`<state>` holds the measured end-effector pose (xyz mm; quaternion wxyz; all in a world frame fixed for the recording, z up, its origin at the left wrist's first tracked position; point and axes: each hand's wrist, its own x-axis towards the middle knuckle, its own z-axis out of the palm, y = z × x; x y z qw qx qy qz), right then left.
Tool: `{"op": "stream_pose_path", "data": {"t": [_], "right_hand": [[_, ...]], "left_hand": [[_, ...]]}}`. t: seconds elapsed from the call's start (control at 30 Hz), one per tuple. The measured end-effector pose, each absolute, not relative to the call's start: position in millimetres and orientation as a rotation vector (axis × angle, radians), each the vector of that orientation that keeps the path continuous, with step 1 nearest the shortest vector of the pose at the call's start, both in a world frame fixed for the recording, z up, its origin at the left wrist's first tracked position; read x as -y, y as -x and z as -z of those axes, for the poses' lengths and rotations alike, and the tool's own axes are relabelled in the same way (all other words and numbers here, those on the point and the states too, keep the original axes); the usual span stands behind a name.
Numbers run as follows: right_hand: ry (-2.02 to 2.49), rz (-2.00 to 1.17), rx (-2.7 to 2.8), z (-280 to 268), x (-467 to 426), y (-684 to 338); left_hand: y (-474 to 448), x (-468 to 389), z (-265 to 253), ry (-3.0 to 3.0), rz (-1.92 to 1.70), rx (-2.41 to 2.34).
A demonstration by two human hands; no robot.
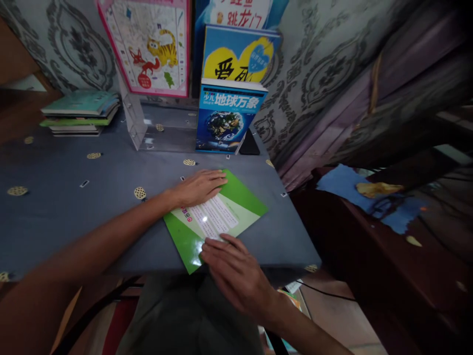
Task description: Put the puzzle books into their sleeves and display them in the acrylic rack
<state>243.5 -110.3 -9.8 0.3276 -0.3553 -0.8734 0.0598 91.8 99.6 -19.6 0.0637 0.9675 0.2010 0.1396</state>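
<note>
A thin green book [246,195] lies at an angle on the table, with a pale printed panel across its middle and light glinting off its glossy surface. My left hand [203,188] rests flat on its far left edge, fingers stretched out toward the right. Along the near right edge, my right hand [236,268] touches the book with its fingers extended and side by side. Neither hand is wrapped around anything. Parts of the book are covered by both hands.
A clear acrylic stand [135,121] holds a pink-framed picture book [155,49]. Beside it stand a blue earth book [225,118] and a yellow-heart book [240,52]. Stacked books [79,111] lie at the back left. Right of the table [74,222], a blue cloth [343,185] covers a dark surface.
</note>
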Motion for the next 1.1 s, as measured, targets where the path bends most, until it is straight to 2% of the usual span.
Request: {"op": "stream_pose_path", "data": {"t": [0.13, 0.4, 0.67, 0.9, 1.1], "right_hand": [[1.104, -0.094, 2.146, 13, 95, -276], [1.348, -0.302, 2.125, 2, 38, -297], [1.417, -0.304, 2.263, 10, -38, -283], [1.434, -0.278, 2.223, 22, -42, -297], [1.433, -0.397, 2.08, 29, -40, -310]], "left_hand": [[-92, -94, 14, -3.054, -0.444, -0.641], [-94, -82, 0, -3.159, -0.381, -0.695], [-74, -77, 17, -3.023, -0.616, -0.652], [-72, -76, 23, -2.996, -0.63, -0.668], [-67, -93, 22, -3.105, -0.511, -0.56]]}}
